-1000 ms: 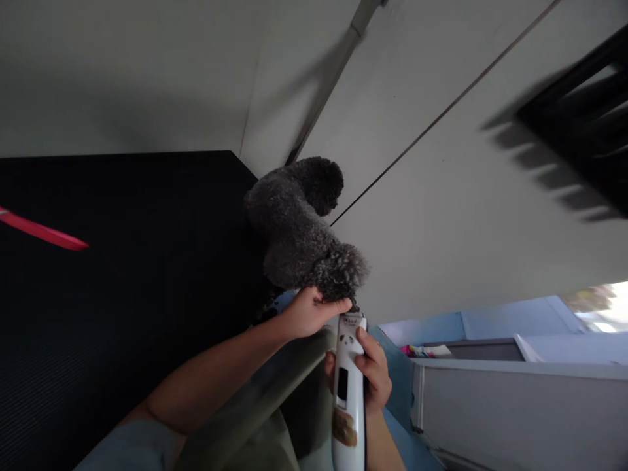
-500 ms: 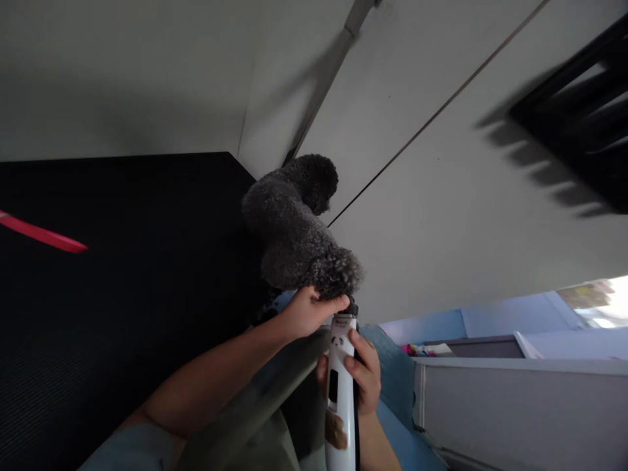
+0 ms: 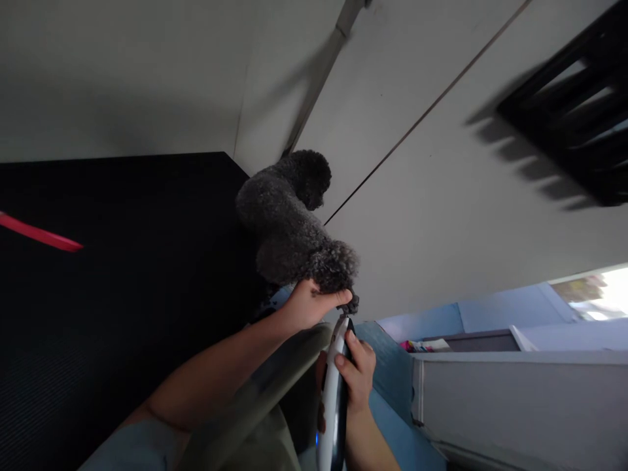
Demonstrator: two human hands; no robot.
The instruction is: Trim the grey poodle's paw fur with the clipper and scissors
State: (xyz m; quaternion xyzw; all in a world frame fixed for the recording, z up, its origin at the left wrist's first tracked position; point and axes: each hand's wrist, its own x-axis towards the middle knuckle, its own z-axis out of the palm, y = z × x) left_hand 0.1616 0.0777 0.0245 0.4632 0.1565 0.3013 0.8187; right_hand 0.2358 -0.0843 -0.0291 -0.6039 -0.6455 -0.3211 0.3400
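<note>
A curly-haired dark grey dog (image 3: 282, 216) stands at the edge of a black table, its rear end toward me and its head turned to the right. My left hand (image 3: 311, 304) is closed around the dog's lower hind part, probably a leg, with the thumb pointing right; the fingers underneath are hidden. In my right hand (image 3: 358, 369) is a white and black hair clipper (image 3: 335, 392), held upright with a small blue light near its lower end. The clipper's tip is at the dark fur of the paw (image 3: 351, 305), just beyond my left thumb.
The black table (image 3: 122, 261) stretches left, with a red strap (image 3: 42, 234) over it. A thin cord (image 3: 422, 118) runs from near the dog to the upper right. A black slatted rack (image 3: 574, 104) hangs on the pale wall. A white cabinet (image 3: 520, 405) stands at lower right.
My right hand has rolled the clipper from its broad white face to its side, and its tip is slightly lower, exposing the paw. My left hand keeps its hold; the view has shifted slightly.
</note>
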